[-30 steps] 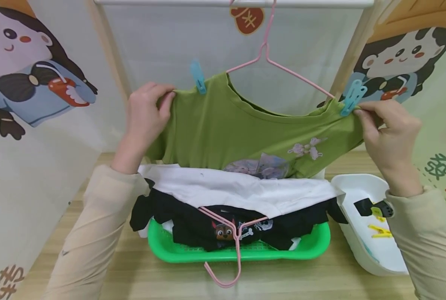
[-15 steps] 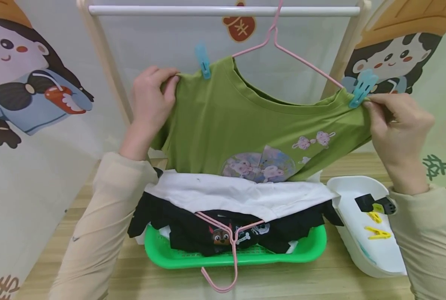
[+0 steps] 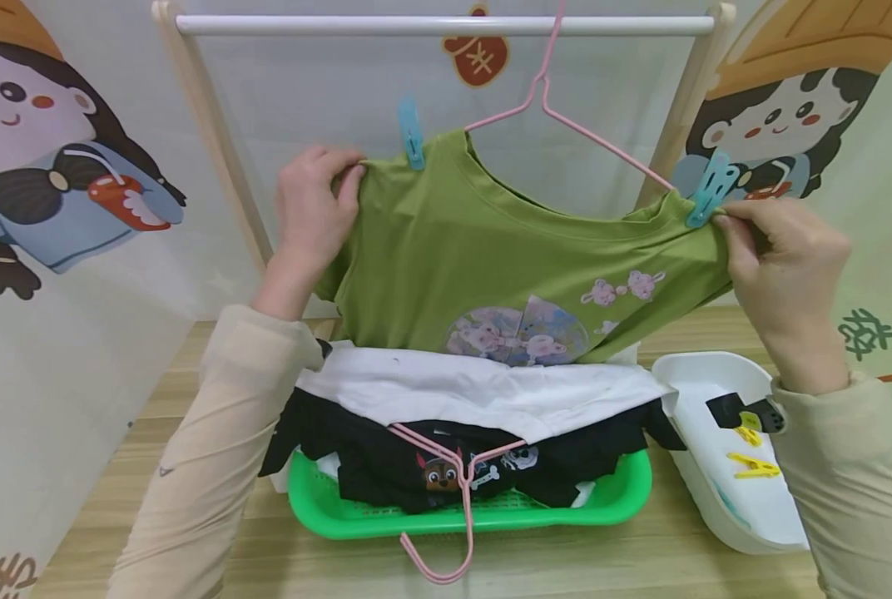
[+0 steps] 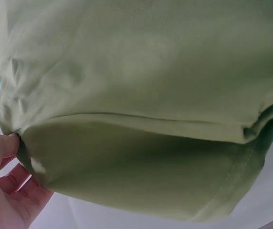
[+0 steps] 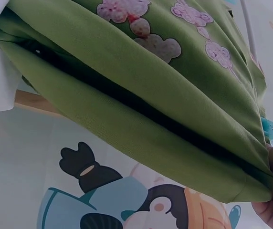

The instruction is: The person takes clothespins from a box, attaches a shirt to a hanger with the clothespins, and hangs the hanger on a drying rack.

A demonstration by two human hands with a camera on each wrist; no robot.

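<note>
A green T-shirt [image 3: 416, 249] with pink bear prints hangs on a pink hanger [image 3: 603, 150]. One blue clothespin [image 3: 412, 137] stands on its left shoulder, another blue clothespin [image 3: 711, 191] on the right. My left hand [image 3: 314, 204] pinches the left sleeve's upper edge between thumb and forefinger. At the other sleeve, just outside the clothespin, my right hand [image 3: 786, 274] pinches the cloth. Both sleeves are stretched outward, and in the left wrist view the sleeve opening [image 4: 141, 162] sags below the fingers. The hanger's hook top runs out of the head view.
A white rail [image 3: 446, 25] on wooden posts spans the back. In front, a green basket [image 3: 386, 524] bears a black shirt [image 3: 386, 466] with a pink hanger and white cloth [image 3: 476, 387]. A white tub [image 3: 693, 374] at right holds yellow clothespins [image 3: 753, 466].
The head view tilted up, showing more of the rail. The shirt rose slightly, then sank a little with both hands, which keep their pinch on the sleeves.
</note>
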